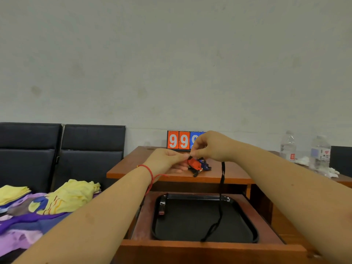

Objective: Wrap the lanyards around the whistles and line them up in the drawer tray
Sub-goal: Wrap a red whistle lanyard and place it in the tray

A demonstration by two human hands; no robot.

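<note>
- Left hand [167, 161] grips the red whistle [194, 164].
- Right hand [211, 145] pinches its black lanyard [222, 176], which hangs below into the drawer tray [247, 210].

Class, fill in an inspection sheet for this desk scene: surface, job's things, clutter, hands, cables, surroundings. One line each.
Surface: wooden desk with open drawer holding a black tray.
Job's things: red whistle held above the desk, black lanyard dangling into the tray; one wrapped whistle at the tray's left edge; blue whistle on the desk.
Clutter: two water bottles; scoreboard.
Hands: left hand holds the red whistle; right hand pinches the lanyard.
Cables: nothing seen.
Surroundings: black chairs; folded cloths.
</note>
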